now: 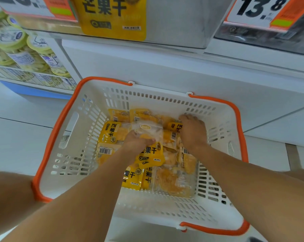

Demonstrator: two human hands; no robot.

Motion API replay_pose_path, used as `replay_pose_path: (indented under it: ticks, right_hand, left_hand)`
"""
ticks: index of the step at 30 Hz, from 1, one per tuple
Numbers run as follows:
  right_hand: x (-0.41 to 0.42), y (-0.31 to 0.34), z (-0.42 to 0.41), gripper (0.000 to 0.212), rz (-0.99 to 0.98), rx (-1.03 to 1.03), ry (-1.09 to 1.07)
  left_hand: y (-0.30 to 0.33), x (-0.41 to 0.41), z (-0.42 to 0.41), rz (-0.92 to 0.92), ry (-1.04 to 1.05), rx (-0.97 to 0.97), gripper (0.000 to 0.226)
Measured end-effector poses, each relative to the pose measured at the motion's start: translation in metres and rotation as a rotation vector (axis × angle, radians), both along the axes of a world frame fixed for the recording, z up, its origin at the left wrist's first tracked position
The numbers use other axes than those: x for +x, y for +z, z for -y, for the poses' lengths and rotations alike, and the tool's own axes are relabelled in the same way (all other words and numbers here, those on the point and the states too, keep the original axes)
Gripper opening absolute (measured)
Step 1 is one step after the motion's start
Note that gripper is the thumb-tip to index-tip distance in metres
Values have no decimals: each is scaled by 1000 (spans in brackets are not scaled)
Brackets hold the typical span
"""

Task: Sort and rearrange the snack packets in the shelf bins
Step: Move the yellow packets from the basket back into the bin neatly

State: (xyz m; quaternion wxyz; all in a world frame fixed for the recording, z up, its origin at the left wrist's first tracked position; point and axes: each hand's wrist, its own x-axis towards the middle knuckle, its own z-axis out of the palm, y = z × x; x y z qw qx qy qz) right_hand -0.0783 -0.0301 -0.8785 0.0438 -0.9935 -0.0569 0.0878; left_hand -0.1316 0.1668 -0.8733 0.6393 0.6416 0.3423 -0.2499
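A white shopping basket (88, 187) with orange handles stands on the floor below me and holds several yellow dried-mango packets (111, 133). My left hand (137, 142) reaches into the middle of the pile and grips a clear-fronted packet (147, 128) near its lower edge. My right hand (193, 130) lies further right and back, palm down, fingers curled over a yellow packet (175, 126) at the pile's far side. The fingertips of both hands are hidden among the packets.
A clear shelf bin (174, 23) hangs above the basket with a yellow mango packet (112, 16) showing at its front. A price tag (259, 9) reading 13.8 sits upper right. Tubs with green lids (18, 49) fill a wire shelf at the left.
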Motion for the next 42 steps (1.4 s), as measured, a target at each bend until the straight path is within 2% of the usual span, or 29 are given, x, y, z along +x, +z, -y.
replay_pose_path:
  ticks: [3, 5, 8, 10, 13, 16, 18, 21, 25, 29, 33, 37, 39, 42]
  right_hand:
    - [0, 7, -9, 28, -29, -74, 31]
    - [-4, 8, -7, 20, -52, -40, -2]
    - [-4, 7, 8, 23, -14, -30, -9]
    - [-1, 14, 18, 27, 22, 34, -11]
    - [2, 38, 23, 21, 11, 273, -49]
    - [8, 93, 13, 11, -142, 700, -214]
    - [11, 135, 6, 13, -267, 838, -234]
    - [11, 198, 0, 15, -357, 864, -246]
    - [-1, 264, 6, 12, -521, 1141, -455]
    - [-4, 292, -5, 8, -506, 1415, -551]
    - [-8, 300, -42, 32, -374, 1463, -522]
    - [-29, 298, -68, 72, -358, 1449, -436]
    - [-39, 301, -75, 70, -348, 1485, -410]
    - [-49, 311, -76, 49, -263, 1640, -482]
  left_hand:
    - [5, -2, -6, 46, -4, 30, 94]
    - [6, -3, -10, 69, 34, 51, 81]
    - [9, -6, -14, 60, 80, 66, 54]
    - [13, -7, -14, 42, 91, 66, 52]
    - [23, -4, -10, -14, 104, 1, 61]
    - [47, 7, -7, -59, 137, -126, 24]
    - [78, 13, -3, -78, 148, -220, 15]
    - [114, 24, 0, 11, 158, -302, 15]
    - [166, 29, 6, 105, 200, -451, 29]
    - [206, 23, 5, 127, 206, -498, 33]
    - [237, 4, -14, 163, 349, -505, 37]
    - [259, -28, -32, 287, 508, -546, 35]
    - [267, -35, -34, 317, 584, -592, 39]
    - [280, -36, -26, 423, 671, -661, 66]
